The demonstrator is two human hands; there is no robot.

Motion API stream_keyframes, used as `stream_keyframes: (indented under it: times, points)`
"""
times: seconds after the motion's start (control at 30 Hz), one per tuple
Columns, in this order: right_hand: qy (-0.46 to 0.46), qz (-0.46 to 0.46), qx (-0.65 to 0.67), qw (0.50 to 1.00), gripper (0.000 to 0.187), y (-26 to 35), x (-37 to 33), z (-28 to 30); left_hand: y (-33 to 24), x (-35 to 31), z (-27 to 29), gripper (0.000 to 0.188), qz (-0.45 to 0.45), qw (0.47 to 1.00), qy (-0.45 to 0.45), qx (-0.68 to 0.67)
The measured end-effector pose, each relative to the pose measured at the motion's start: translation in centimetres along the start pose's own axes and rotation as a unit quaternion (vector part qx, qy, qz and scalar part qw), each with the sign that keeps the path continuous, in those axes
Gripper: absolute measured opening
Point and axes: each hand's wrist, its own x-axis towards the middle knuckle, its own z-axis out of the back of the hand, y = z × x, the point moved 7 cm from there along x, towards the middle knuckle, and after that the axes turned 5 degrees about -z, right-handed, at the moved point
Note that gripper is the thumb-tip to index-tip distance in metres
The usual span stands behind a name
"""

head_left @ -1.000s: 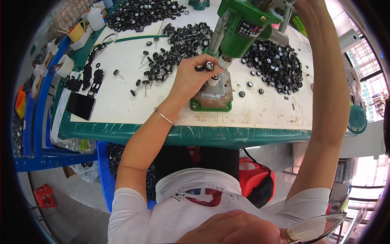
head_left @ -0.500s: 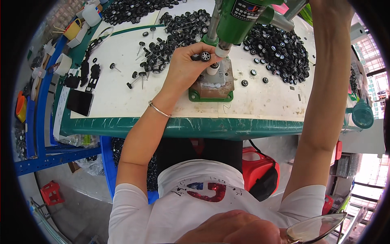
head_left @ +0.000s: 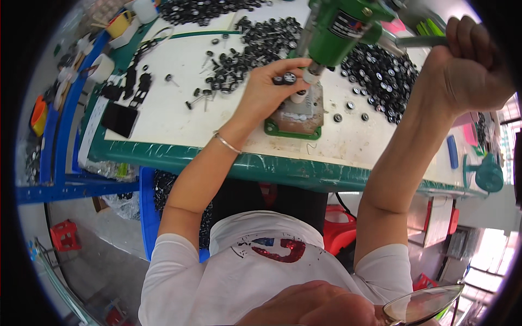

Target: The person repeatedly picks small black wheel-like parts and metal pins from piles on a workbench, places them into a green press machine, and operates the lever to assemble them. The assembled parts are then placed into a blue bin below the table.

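My left hand (head_left: 265, 89) is closed around small black toy wheels (head_left: 290, 79) with silvery hubs, held beside the ram of a green hand press (head_left: 341, 35). Its fingertips are right at the ram's whitish tip (head_left: 311, 76). Under them a white cylindrical holder (head_left: 298, 98) stands on the press base (head_left: 293, 128), with a dark wheel at its top. Over at the upper right, my right hand (head_left: 473, 68) grips the press lever (head_left: 421, 42), its fingers wrapped round the bar.
Loose wheels form a heap (head_left: 375, 76) right of the press. Wheels on thin axles (head_left: 234, 68) lie scattered to its left. A dark phone (head_left: 120, 120) rests near the table's left edge. Below the green table edge (head_left: 272, 169) stands a blue bin (head_left: 148, 212) of dark parts.
My right hand has come down and outward from the upper edge, and the lever now shows in it. The left hand stays at the ram with the wheels. The whole view has shifted slightly.
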Motion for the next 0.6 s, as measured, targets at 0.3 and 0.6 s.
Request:
stream_keyframes:
  times: [0.3, 0.6]
  points:
    - [-0.068, -0.109, -0.02, 0.992, 0.031, -0.6, 0.5, -1.8, 0.1, -0.2, -0.3, 0.033, -0.007, 1.0, 0.01, 0.019]
    - [0.074, -0.343, -0.032, 0.936, 0.025, -13.6, 5.9, -0.5, 1.7, -1.6, 3.6, 0.024, 0.146, 0.915, -0.17, -0.337]
